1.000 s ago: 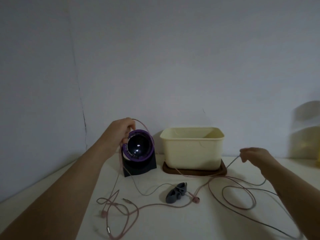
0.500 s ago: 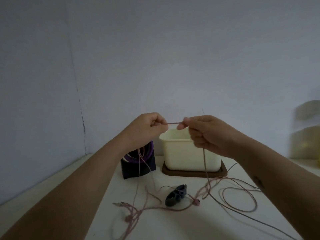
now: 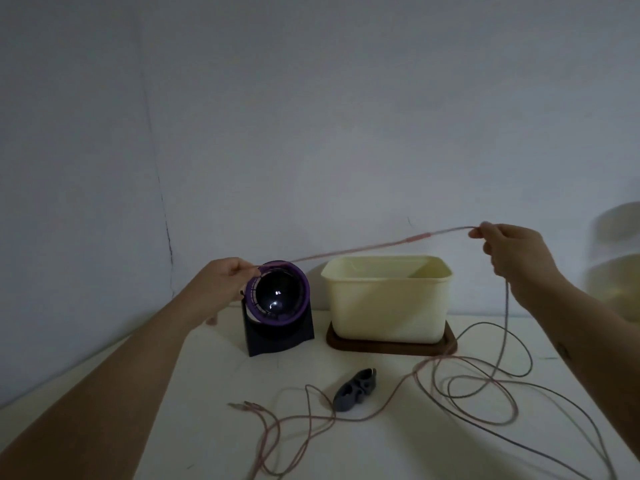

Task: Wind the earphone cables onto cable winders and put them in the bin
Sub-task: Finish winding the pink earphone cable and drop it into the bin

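White table (image 3: 214, 393) holds a cream bin (image 3: 384, 306) and grey winder (image 3: 355, 389). Your left hand (image 3: 225, 275) and right hand (image 3: 509, 247) each pinch the pink cable (image 3: 363, 250) stretched between them.

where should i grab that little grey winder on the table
Pinch the grey winder across its narrow middle with the fingers on its long sides, coming from above. It lies flat and slanted on the table, and the pink cable runs close past its near end.

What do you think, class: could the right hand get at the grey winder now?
Probably, once freed: the path to the winder is open, but the right hand pinches the cable high above the bin.
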A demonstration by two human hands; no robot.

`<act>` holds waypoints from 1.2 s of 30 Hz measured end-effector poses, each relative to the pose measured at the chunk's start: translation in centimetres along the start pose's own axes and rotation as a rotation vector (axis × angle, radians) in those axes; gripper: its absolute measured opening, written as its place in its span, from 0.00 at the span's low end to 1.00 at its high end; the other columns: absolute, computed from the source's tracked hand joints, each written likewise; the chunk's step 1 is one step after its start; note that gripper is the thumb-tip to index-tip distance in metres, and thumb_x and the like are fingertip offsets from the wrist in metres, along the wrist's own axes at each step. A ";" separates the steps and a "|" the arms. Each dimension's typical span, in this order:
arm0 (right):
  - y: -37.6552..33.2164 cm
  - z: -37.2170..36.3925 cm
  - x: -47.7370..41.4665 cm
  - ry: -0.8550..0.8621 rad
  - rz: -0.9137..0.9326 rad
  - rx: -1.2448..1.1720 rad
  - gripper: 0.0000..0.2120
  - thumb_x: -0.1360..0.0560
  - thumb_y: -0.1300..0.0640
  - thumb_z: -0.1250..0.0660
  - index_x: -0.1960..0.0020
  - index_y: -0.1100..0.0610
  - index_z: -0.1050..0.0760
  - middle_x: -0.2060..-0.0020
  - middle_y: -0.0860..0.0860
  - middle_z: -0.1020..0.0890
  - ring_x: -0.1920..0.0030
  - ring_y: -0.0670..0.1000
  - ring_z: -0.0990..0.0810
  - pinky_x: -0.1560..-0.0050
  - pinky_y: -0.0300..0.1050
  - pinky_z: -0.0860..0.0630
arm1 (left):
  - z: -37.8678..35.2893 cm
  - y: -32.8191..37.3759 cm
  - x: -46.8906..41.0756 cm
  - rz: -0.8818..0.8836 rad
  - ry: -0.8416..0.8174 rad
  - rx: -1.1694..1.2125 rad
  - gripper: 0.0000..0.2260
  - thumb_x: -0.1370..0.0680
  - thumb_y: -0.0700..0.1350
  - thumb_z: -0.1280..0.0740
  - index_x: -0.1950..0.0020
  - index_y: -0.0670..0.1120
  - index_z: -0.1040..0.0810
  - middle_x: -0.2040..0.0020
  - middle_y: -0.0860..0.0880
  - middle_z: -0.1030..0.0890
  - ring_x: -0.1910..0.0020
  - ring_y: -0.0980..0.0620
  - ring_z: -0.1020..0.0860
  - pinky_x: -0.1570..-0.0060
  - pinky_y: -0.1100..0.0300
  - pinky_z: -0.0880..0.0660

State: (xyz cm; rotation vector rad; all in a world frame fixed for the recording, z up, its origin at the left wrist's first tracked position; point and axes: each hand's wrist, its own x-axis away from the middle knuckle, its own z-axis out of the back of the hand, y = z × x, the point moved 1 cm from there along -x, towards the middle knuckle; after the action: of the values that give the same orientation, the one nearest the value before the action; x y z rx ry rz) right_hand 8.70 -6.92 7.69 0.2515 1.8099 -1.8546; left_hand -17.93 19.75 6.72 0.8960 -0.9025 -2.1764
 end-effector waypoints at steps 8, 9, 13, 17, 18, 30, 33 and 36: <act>6.0 1.6 -0.5 0.074 -0.050 0.366 0.15 0.19 0.57 0.43 0.49 0.62 0.19 0.58 0.58 0.22 0.57 0.58 0.25 0.57 0.47 0.33 | -0.4 -1.1 0.3 0.168 -0.215 0.333 0.04 0.22 0.40 0.33 0.55 0.40 0.21 0.75 0.52 0.36 0.77 0.54 0.32 0.68 0.60 0.24; 6.9 1.8 -0.5 0.065 -0.076 0.402 0.15 0.19 0.56 0.43 0.50 0.61 0.19 0.57 0.58 0.21 0.56 0.59 0.25 0.56 0.47 0.33 | -0.5 -1.1 0.4 0.182 -0.248 0.372 0.05 0.23 0.39 0.33 0.58 0.41 0.24 0.75 0.52 0.36 0.76 0.54 0.32 0.72 0.61 0.26; 10.3 2.7 -0.6 0.035 -0.154 0.510 0.13 0.20 0.56 0.42 0.56 0.58 0.21 0.55 0.61 0.19 0.54 0.60 0.24 0.55 0.47 0.33 | -0.8 -1.7 0.6 0.214 -0.361 0.638 0.05 0.29 0.42 0.33 0.63 0.43 0.27 0.73 0.51 0.35 0.75 0.55 0.30 0.56 0.55 0.23; 12.1 2.6 -0.6 -0.037 -0.211 0.544 0.14 0.20 0.57 0.42 0.55 0.60 0.20 0.62 0.59 0.21 0.61 0.59 0.26 0.60 0.46 0.34 | -1.2 -2.2 0.5 0.297 -0.316 0.901 0.07 0.29 0.43 0.34 0.62 0.44 0.17 0.73 0.52 0.32 0.75 0.56 0.30 0.62 0.58 0.18; 12.4 2.4 -0.7 -0.055 -0.212 0.547 0.14 0.20 0.57 0.42 0.55 0.60 0.20 0.62 0.59 0.22 0.61 0.59 0.26 0.60 0.46 0.34 | -1.5 -2.2 0.4 0.317 -0.291 0.969 0.06 0.29 0.43 0.34 0.60 0.44 0.18 0.73 0.52 0.33 0.76 0.57 0.32 0.69 0.63 0.21; 5.6 -2.4 2.3 0.060 0.341 0.351 0.06 0.24 0.60 0.35 0.51 0.56 0.19 0.56 0.51 0.17 0.58 0.48 0.21 0.57 0.39 0.29 | -6.5 2.5 -0.3 0.323 -0.212 0.859 0.09 0.19 0.43 0.38 0.54 0.43 0.21 0.75 0.53 0.33 0.79 0.60 0.37 0.80 0.69 0.39; 1.1 -6.0 5.9 -0.471 0.459 0.286 0.06 0.24 0.60 0.34 0.55 0.50 0.22 0.65 0.42 0.19 0.65 0.37 0.21 0.61 0.28 0.29 | -8.1 3.6 -0.2 0.307 -0.229 0.806 0.11 0.18 0.47 0.39 0.54 0.44 0.21 0.76 0.54 0.33 0.79 0.60 0.37 0.80 0.69 0.38; 0.7 -9.2 8.5 -1.015 0.460 0.529 0.08 0.24 0.59 0.34 0.47 0.52 0.20 0.56 0.43 0.18 0.59 0.37 0.22 0.55 0.30 0.25 | -8.9 4.2 0.0 0.287 -0.232 0.793 0.12 0.17 0.46 0.42 0.51 0.43 0.21 0.75 0.54 0.33 0.80 0.60 0.37 0.80 0.68 0.38</act>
State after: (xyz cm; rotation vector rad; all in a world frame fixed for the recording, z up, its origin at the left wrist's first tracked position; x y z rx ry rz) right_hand -0.22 -0.06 2.20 -0.0914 0.5203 -1.6139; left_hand -9.96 14.16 5.13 0.7851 -1.9495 -1.6826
